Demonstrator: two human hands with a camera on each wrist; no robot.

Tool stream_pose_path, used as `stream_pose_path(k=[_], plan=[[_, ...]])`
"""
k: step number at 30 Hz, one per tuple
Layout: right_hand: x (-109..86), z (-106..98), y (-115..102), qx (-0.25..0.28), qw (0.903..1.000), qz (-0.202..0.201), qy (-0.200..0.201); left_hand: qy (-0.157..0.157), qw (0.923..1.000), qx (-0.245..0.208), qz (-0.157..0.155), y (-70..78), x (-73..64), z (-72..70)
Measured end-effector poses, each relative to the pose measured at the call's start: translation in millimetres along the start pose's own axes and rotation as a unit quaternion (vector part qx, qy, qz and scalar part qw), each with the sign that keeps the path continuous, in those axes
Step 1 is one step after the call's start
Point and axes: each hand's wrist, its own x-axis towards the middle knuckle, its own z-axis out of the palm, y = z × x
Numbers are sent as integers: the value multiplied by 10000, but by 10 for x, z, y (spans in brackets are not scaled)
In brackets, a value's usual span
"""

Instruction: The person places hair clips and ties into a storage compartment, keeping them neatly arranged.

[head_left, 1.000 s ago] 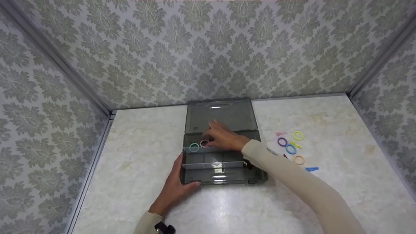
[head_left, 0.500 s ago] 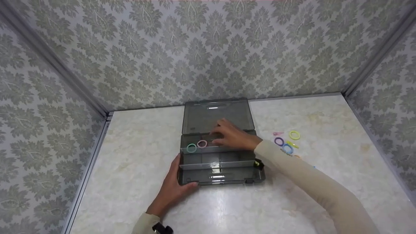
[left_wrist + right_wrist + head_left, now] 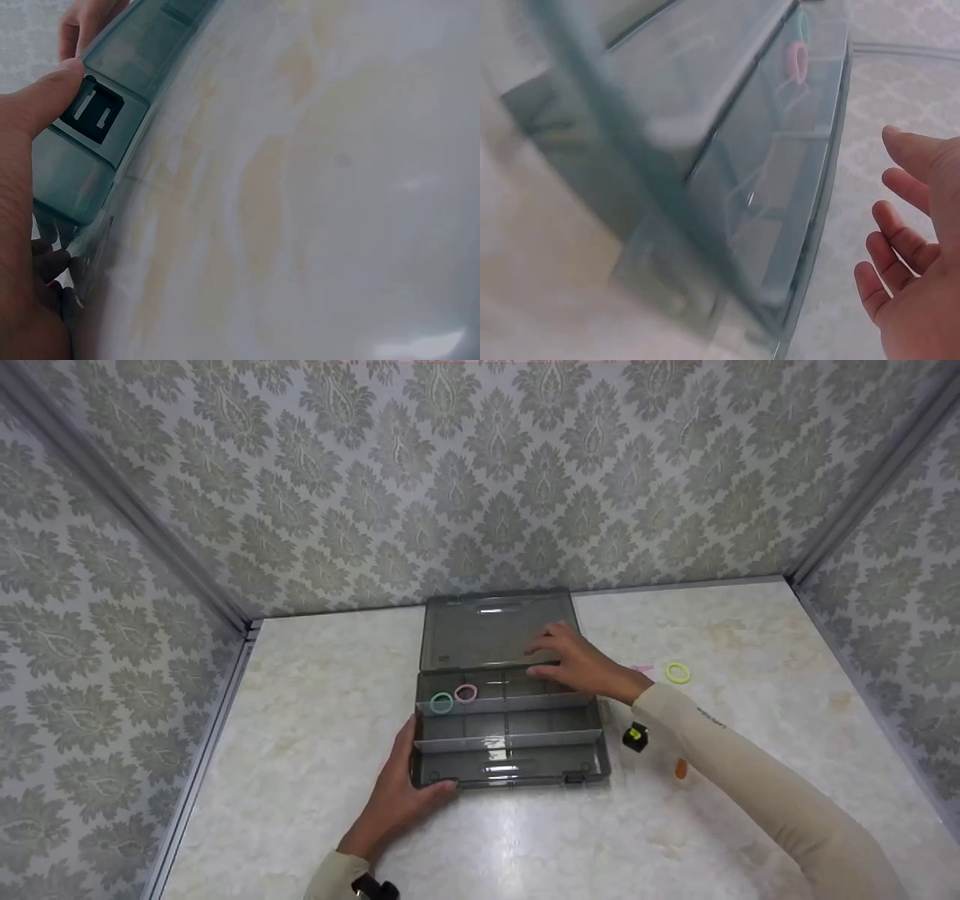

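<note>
A grey see-through divided plastic box (image 3: 510, 754) lies with its lid (image 3: 499, 637) folded back. My left hand (image 3: 397, 787) grips its front left corner, thumb on the front wall and fingers along the left side. A green hair tie (image 3: 442, 703) and a pink hair tie (image 3: 466, 694) are in the rear row at the left. Above the right part of the rear row and the lid is my right hand (image 3: 581, 660), fingers loosely bent and apart, with nothing in them. In the right wrist view the right hand (image 3: 922, 232) is clear of the box wall.
On the table right of the box lie a yellow hair tie (image 3: 678, 673), a pink hair clip (image 3: 643, 667) and an orange clip-like piece (image 3: 681, 769). The right sleeve (image 3: 742, 765) covers other small pieces. A patterned wall (image 3: 495, 472) stands behind the lid.
My right hand has let go of the pink hair tie, which stays in the rear row beside the green one, and has moved right. The left hand keeps its hold on the box.
</note>
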Motion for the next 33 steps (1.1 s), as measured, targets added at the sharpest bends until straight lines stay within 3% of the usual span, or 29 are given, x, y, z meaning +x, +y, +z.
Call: stream_pose_path(k=[6,14,20,28,33], plan=[[-183,-109,126,326,9990,36,313,-160,9995,236,-93,6,-9,-36],[-431,-237,317,651,9944,351,751,-112,9996,262,91,-18,-2,-36],[-613,-348,483,562,9911,500,1099,-83,9996,241,78,-30,2,-26],[-872,-467,736,659,9827,1145,1294,-48,9998,157,85,-31,-2,-11],[-1027,-548,864,636,9789,1266,1470,-76,9995,271,122,-5,-6,-15]])
